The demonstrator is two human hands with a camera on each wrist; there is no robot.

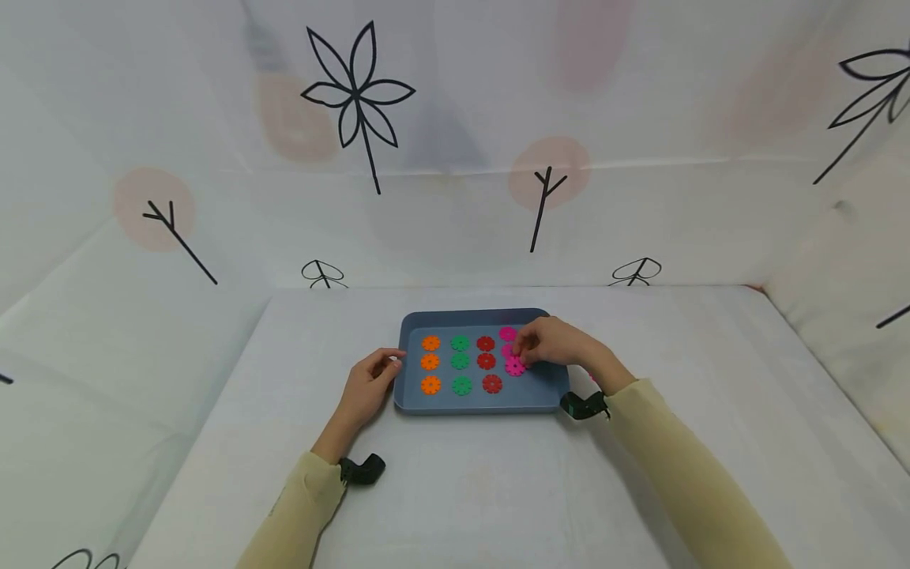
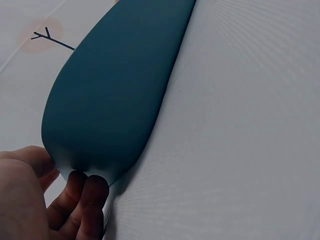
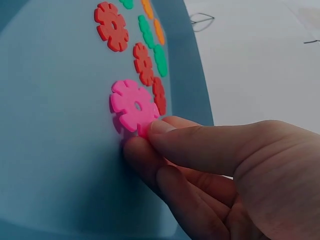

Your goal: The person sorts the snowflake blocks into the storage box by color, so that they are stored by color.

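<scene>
A grey-blue tray (image 1: 455, 405) bears flower-shaped plastic discs in columns: three orange discs (image 1: 430, 362), three green discs (image 1: 460, 361), three red discs (image 1: 486, 361) and pink ones on the right. My right hand (image 1: 550, 341) pinches a pink disc (image 3: 134, 106) between thumb and fingertips, tilted close over the tray floor. Another pink disc (image 1: 508, 334) lies farther back, and one more is partly hidden by the fingers. At the tray's left end, my left hand (image 1: 371, 383) grips the rim, its curled fingers (image 2: 92, 192) against the end wall.
The tray stands on a white-covered table (image 1: 455, 490). A bit of pink (image 1: 593, 378) shows beside my right wrist, outside the tray. White cloth with plant drawings (image 1: 455, 229) closes off the back and sides. Each wrist wears a black band (image 1: 362, 470).
</scene>
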